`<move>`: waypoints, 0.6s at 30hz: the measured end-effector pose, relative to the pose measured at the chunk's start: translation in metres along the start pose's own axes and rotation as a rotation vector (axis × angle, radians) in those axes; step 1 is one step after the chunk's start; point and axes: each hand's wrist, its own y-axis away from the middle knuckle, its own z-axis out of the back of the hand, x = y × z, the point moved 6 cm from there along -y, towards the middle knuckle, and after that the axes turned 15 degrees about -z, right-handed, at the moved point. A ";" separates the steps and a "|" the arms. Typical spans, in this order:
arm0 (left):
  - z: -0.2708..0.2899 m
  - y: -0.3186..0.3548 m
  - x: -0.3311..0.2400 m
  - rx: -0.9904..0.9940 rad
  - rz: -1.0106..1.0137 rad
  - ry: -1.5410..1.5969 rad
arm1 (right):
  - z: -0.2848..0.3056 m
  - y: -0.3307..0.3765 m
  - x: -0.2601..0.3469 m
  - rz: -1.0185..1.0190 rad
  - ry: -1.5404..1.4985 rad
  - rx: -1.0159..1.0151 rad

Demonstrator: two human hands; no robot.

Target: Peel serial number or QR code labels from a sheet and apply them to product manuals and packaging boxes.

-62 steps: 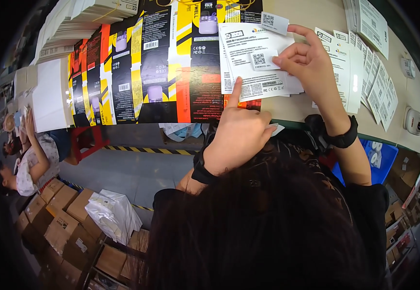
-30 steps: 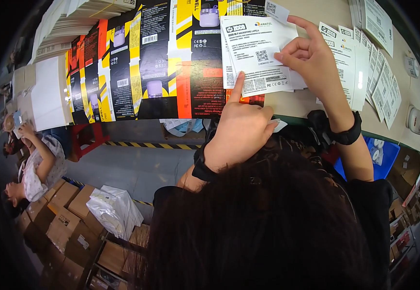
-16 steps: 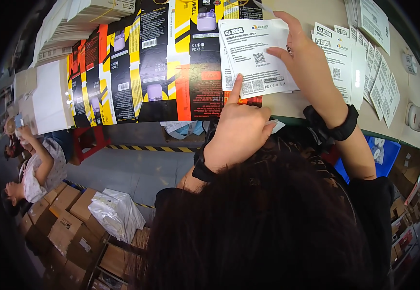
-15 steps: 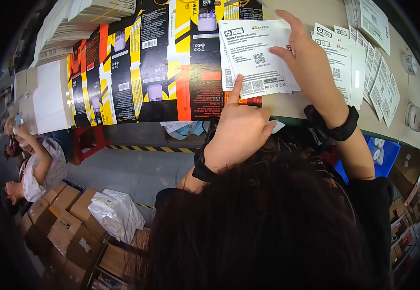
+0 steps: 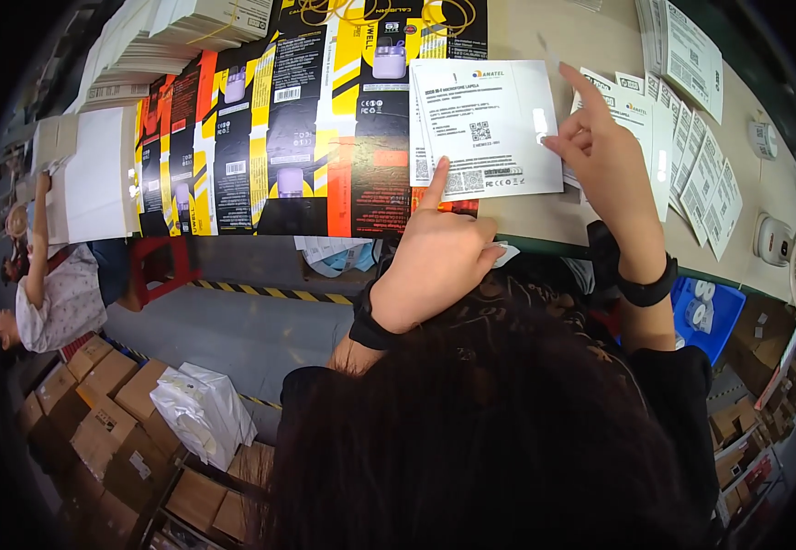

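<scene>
White leaflets [image 5: 691, 174] flank both hands, dark hair [image 5: 499, 431] perhaps hiding more.

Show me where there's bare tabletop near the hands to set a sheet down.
Bare strip of table above the white label sheet, and a narrow band between it and the front edge. Crowded: flattened cartons left, fanned label sheets past the right hand.

Flattened cartons [image 5: 260, 137]: black, yellow, orange panels, lilac device print. Label sheet [image 5: 485, 128]: white, black text. Bin [image 5: 710, 316]: blue.
</scene>
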 end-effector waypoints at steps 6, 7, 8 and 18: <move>0.009 -0.002 -0.011 -0.140 -0.114 0.158 | 0.034 0.006 -0.014 -0.052 -0.387 0.078; 0.008 -0.002 -0.012 -0.140 -0.120 0.158 | 0.044 0.009 -0.019 -0.053 -0.387 0.072; 0.009 -0.002 -0.013 -0.137 -0.118 0.153 | 0.057 0.012 -0.026 -0.086 -0.318 0.018; 0.002 -0.002 -0.013 0.015 -0.085 0.131 | 0.058 0.009 -0.006 0.147 -0.217 -0.267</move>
